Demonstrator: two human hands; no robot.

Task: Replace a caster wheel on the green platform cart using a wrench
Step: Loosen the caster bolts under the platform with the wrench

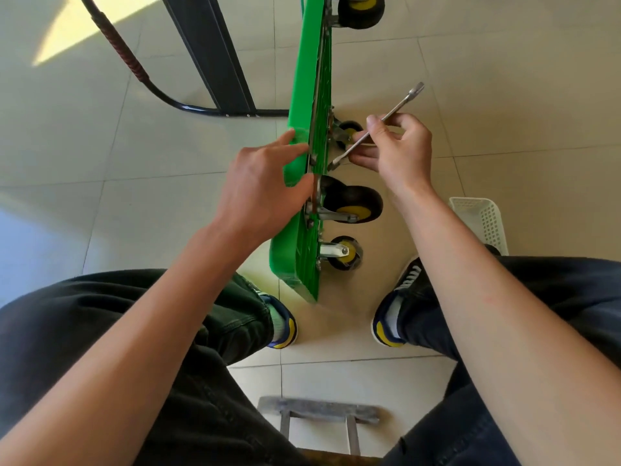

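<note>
A green plastic platform cart (302, 136) stands on its edge on the beige tiled floor (100, 146), running from the top centre of the frame down to the middle, wheels to the right. The left hand (262, 183) rests on its deck edge with fingers straight. The right hand (400, 146) pinches a slim silver metal wrench (379, 124), whose lower end sits at the cart's underside. Just below it is a black caster wheel with a yellow hub (356, 205). A white perforated plastic basket (480, 220) sits at the right.
</note>
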